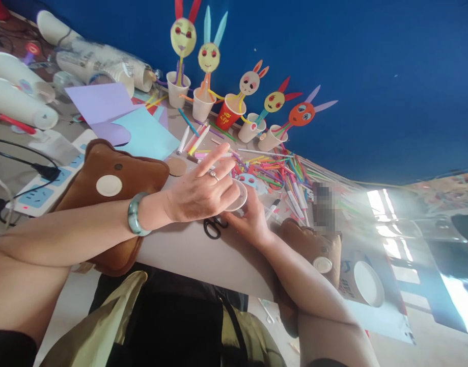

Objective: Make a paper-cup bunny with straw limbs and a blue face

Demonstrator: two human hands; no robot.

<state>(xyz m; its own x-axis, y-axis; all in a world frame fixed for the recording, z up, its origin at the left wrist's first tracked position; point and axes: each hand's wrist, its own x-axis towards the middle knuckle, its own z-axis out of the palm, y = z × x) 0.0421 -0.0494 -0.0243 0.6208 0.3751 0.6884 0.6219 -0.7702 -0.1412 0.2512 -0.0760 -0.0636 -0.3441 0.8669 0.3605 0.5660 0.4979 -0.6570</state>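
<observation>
A white paper cup [240,200] is between my two hands, its round rim turned toward me. My right hand [252,216] is closed round its right side. From the left, my left hand [205,191] reaches over the rim. Its index finger points up and away, while the lower fingers bend against the cup; its thumb is hidden. A ring and a green bangle [138,213] are on my left hand and wrist. Black-handled scissors [212,228] lie just below the cup. A light blue paper cutout with holes [252,182] lies behind it.
Several paper cups with rabbit-faced figures [209,57] line the blue wall. Coloured sticks and pens [264,168] cover the table's middle. Brown cushions [84,178] flank my arms. Left are a power strip [35,196] and coloured paper [149,132]; right, a paper tub [365,285].
</observation>
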